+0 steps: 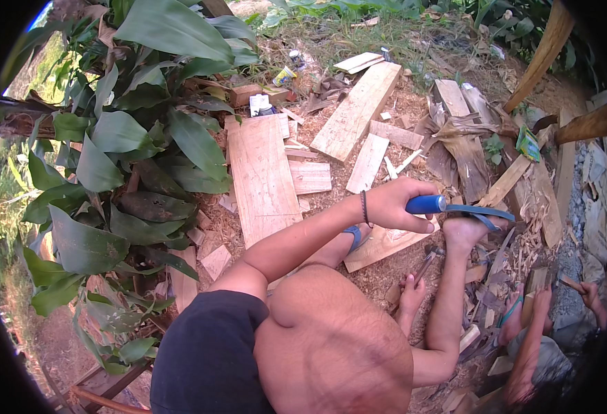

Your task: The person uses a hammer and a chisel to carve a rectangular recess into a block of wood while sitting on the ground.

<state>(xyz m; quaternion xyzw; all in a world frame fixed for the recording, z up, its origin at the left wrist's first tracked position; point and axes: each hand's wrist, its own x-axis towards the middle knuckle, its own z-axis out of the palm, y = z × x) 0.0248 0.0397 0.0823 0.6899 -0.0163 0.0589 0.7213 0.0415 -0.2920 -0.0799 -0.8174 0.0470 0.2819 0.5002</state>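
Observation:
My left hand (401,200), with a dark cord round the wrist, reaches across the middle and is closed round a blue cylindrical handle (426,204). Whatever continues beyond the handle is hidden by my fingers. Below it, beside my right shin, my right hand (412,295) grips a slim hammer-like tool (427,262) with a small metal head pointing up; my knee hides most of that arm. A pale wooden board (386,250) lies on the ground under my left hand, between my feet, which wear blue flip-flops.
Loose boards lie ahead, among them a wide plank (258,172) and a long one (358,107). Shavings cover the soil. Leafy plants (110,165) crowd the left. Scrap wood (465,145) and poles (541,52) stand right. At lower right, another person's hand (591,295) holds a wooden-looking piece.

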